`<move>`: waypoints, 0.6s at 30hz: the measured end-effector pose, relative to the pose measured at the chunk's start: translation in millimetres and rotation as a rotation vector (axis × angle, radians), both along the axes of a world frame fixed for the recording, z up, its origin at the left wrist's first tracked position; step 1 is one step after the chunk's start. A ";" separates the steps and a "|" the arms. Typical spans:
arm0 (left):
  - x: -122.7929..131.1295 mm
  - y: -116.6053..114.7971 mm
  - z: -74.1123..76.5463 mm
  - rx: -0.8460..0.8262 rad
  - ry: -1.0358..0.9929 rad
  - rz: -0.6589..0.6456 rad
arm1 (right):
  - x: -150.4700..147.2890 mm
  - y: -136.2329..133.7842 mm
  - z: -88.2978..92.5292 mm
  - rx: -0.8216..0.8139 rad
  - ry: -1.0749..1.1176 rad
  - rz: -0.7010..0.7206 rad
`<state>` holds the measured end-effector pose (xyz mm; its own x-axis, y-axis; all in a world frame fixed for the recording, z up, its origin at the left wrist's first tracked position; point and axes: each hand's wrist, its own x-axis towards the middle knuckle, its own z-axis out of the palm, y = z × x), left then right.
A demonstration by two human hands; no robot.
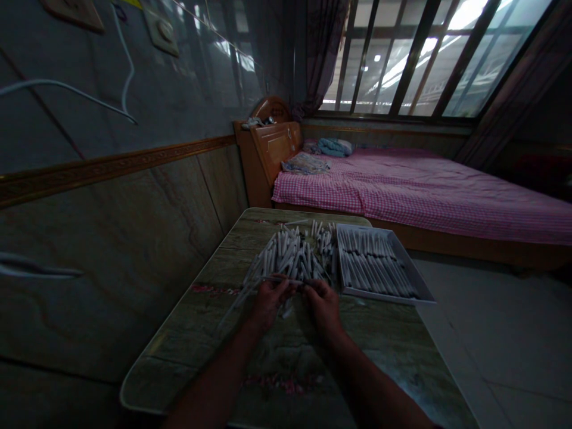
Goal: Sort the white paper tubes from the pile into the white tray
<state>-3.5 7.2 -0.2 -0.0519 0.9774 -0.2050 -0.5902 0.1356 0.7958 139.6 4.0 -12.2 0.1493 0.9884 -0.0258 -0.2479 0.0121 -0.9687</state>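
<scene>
A heap of thin white sticks (pixel 290 253) lies on a small patterned table (pixel 384 345) in a dim room. My left hand (pixel 268 301) and my right hand (pixel 324 304) rest side by side at the near edge of the heap, fingers curled. Between them they pinch one thin stick (pixel 286 279) held level, the left hand at its left part and the right hand at its right end. A white tray (pixel 417 277) to the right of the heap holds rows of the same sticks.
A tiled wall (pixel 111 226) runs close along the table's left side. Beyond the table stands a bed (pixel 424 190) with a pink checked sheet and a wooden headboard, under a barred window (pixel 424 53). Pale floor (pixel 500 345) lies to the right.
</scene>
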 end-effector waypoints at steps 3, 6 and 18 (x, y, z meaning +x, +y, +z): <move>0.6 -0.4 0.1 0.002 0.022 0.001 | 3.1 1.1 -2.1 0.060 -0.099 -0.029; 0.9 -1.1 0.2 0.007 0.047 0.012 | 3.8 1.7 -4.1 0.089 -0.154 -0.056; 0.3 0.2 -0.2 0.006 0.024 0.000 | 2.1 1.0 -1.5 0.037 -0.075 -0.046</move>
<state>-3.2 7.5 -0.3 -0.0570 0.9785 -0.1982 -0.5708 0.1310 0.8106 141.7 5.0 -13.7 0.1945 0.9806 0.0236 -0.1734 0.0581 -0.9831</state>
